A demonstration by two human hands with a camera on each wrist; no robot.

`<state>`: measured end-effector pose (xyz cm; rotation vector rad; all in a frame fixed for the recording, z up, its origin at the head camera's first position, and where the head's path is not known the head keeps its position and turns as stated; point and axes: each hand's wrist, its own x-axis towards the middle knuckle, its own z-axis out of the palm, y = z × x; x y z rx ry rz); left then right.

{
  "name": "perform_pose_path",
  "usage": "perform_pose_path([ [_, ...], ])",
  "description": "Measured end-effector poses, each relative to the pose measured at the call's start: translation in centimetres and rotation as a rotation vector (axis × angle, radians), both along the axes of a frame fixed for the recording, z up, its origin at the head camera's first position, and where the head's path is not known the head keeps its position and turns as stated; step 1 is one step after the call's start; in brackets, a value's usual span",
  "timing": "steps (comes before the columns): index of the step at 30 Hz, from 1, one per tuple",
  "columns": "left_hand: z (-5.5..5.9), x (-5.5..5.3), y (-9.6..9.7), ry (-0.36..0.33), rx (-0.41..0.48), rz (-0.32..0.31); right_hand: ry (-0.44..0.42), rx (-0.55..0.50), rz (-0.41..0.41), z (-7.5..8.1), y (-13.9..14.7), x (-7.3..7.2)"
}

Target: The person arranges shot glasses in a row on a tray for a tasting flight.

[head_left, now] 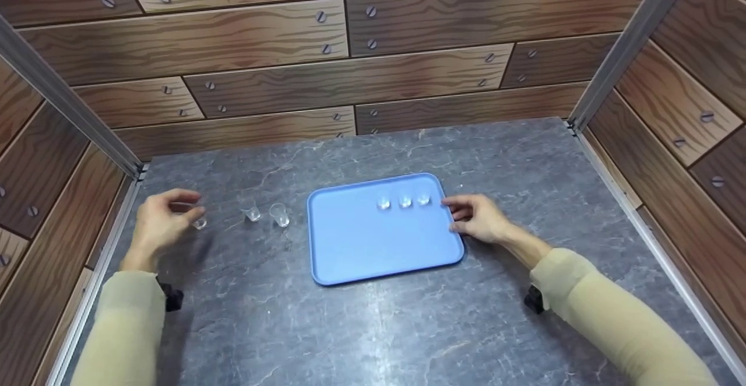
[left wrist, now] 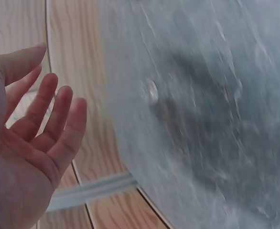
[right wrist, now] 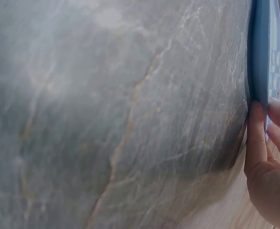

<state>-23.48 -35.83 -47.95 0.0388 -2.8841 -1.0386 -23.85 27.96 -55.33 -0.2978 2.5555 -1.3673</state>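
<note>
My left hand [head_left: 165, 223] hovers at the left of the table, fingers loosely bent and spread. Just beyond its thumb in the head view is a small clear cup [head_left: 200, 223]; in the left wrist view a small shiny clear thing [left wrist: 152, 90] lies on the table, apart from the fingers. Two more clear cups [head_left: 252, 214] stand between that hand and the blue tray [head_left: 373, 246]. Three small clear cups [head_left: 405, 200] form a row near the tray's far right corner. My right hand [head_left: 481, 218] holds the tray's right rim, thumb and fingers at its edge [right wrist: 259, 57].
The grey marbled table [head_left: 280, 327] is enclosed by wood-patterned walls [head_left: 262, 36] at the back and sides. Metal rails [head_left: 629, 188] run along the table's sides, and metal posts stand at the back corners.
</note>
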Motion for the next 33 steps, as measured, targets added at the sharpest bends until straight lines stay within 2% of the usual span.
perform_pose_path([
  [11,-1.9,-0.4,-1.9,-0.069,-0.097,0.022,-0.004,0.003,0.005,-0.1,0.0,0.0],
  [16,-2.7,-0.6,-2.4,-0.154,-0.05,0.075,0.011,-0.006,0.013,0.0,-0.2,0.1],
  [19,-3.0,-0.6,-2.5,-0.177,-0.021,0.098,0.014,-0.005,0.012,0.1,-0.3,0.2],
  [33,-3.8,-0.5,-2.2,-0.131,0.002,0.078,0.008,-0.015,-0.008,0.1,-0.2,0.2],
])
